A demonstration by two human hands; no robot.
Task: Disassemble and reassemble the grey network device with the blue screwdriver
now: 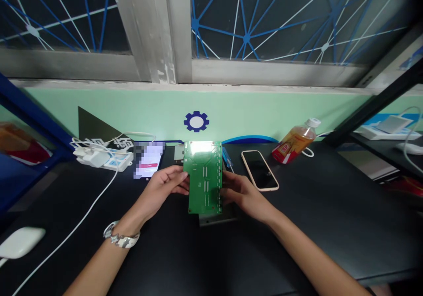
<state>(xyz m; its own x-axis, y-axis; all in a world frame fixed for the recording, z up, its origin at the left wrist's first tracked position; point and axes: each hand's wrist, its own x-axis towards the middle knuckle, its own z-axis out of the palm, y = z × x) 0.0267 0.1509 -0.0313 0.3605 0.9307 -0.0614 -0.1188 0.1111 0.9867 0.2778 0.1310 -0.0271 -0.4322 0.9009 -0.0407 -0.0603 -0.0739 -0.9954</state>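
A green circuit board (198,181) is held up, long side upright, over the middle of the black table. My left hand (170,181) grips its left edge, thumb on the near face and fingers behind. On the opposite edge my right hand (239,192) pinches the board the same way. Beneath and behind it lies a dark flat metal piece (216,219), mostly hidden by the board. A screwdriver with a blue handle (227,158) rests just behind the board's right edge. Part of a pale flat object (179,153) shows behind its upper left.
To the right lie a phone in a pale case (260,170) and a tilted drink bottle (295,141). On the left are a lit phone (150,160), a power strip (120,161) with plugs and a white cable (89,214). A white mouse-like object (23,242) sits at front left.
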